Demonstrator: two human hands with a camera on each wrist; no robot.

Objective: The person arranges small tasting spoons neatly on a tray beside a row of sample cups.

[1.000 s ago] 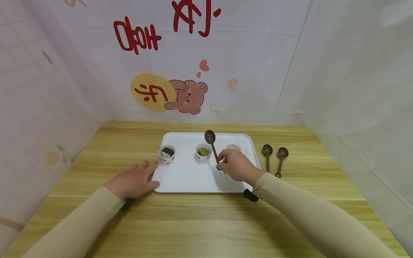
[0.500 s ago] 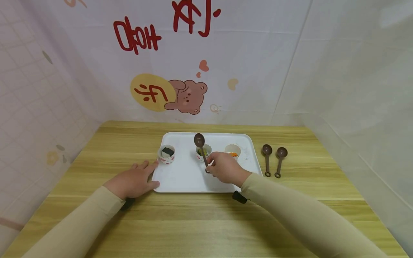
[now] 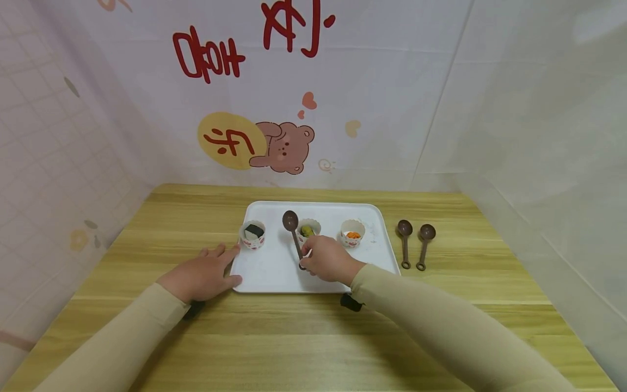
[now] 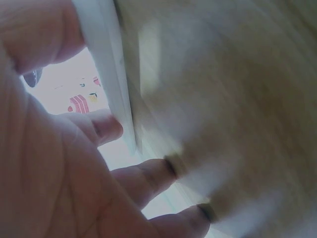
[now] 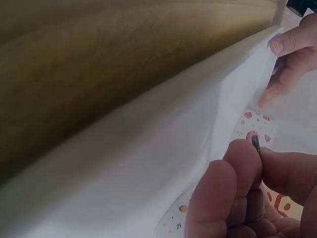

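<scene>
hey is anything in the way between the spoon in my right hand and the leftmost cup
Nothing visible: in the head view, only bare white tray shows between the spoon your right hand holds and the leftmost cup.

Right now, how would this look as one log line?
right hand: holds brown spoon over white tray | left hand: at tray's left edge | on tray: three cups | right of tray: two spoons

Bear print (image 3: 290, 146) on pale backdrop (image 3: 387, 81)
</scene>
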